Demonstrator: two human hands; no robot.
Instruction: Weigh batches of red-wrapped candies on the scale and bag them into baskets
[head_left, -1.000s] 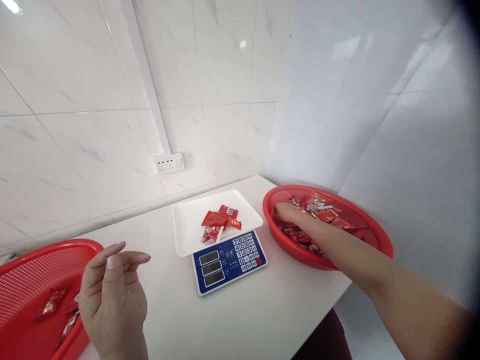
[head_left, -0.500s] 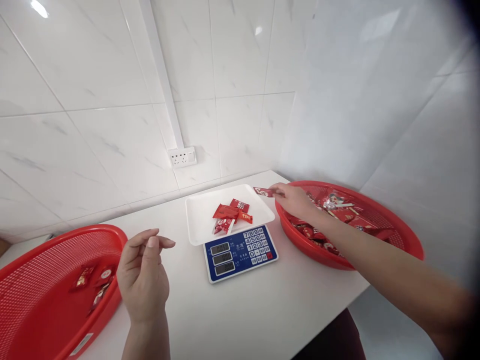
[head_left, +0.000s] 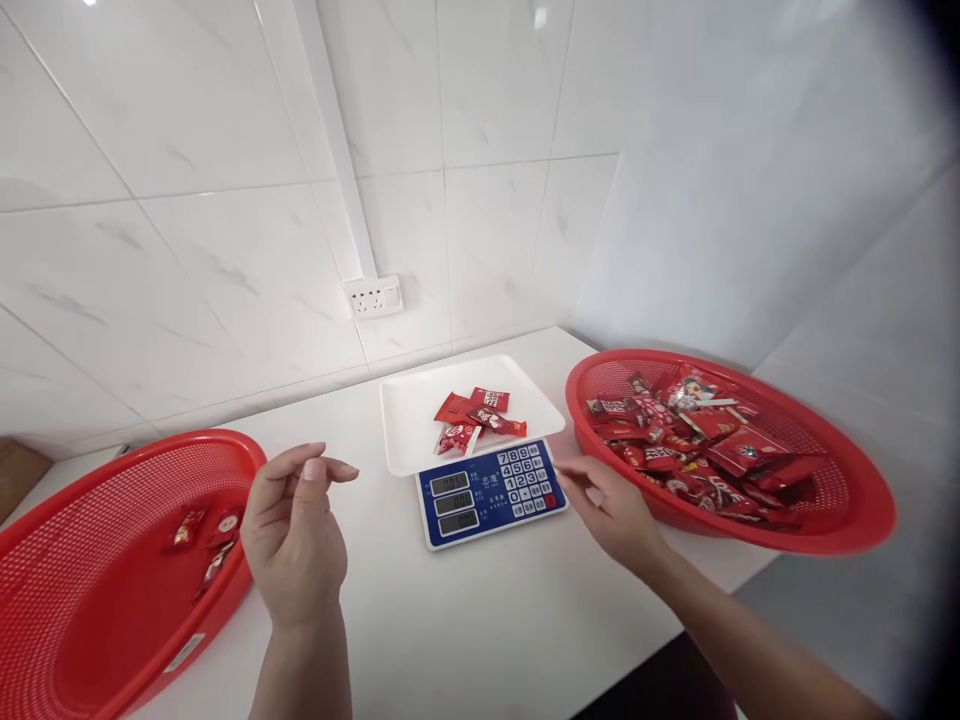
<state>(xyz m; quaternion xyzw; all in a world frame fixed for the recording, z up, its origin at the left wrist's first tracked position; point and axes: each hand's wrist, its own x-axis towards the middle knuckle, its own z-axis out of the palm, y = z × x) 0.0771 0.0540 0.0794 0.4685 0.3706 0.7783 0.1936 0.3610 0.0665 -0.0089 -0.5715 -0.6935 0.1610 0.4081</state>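
Observation:
My right hand [head_left: 611, 510] is at the right edge of the blue digital scale [head_left: 495, 495], fingers loosely bent and apart, holding nothing. Several red snack packets [head_left: 480, 420] lie in a loose pile on the scale's white tray [head_left: 409, 400]. Left of the scale, my left hand [head_left: 300, 530] hovers beside the left basket, its fingers half curled and the thumb apart, with nothing in it. Red packets in many wrappers [head_left: 705, 430] fill the right red basket [head_left: 862, 500], just beyond my right hand. Small digits on the scale's displays are hard to read.
At the left stands another red basket [head_left: 97, 560] holding a few packets [head_left: 214, 535]. A tiled wall [head_left: 240, 270] with a socket [head_left: 375, 297] closes off the back of the white table [head_left: 450, 630]. A brown box [head_left: 22, 475] shows at the far left.
My right hand has let go of a red packet, which now lies on top of the pile on the tray. The hand has drawn back toward me, and the view has shifted slightly.

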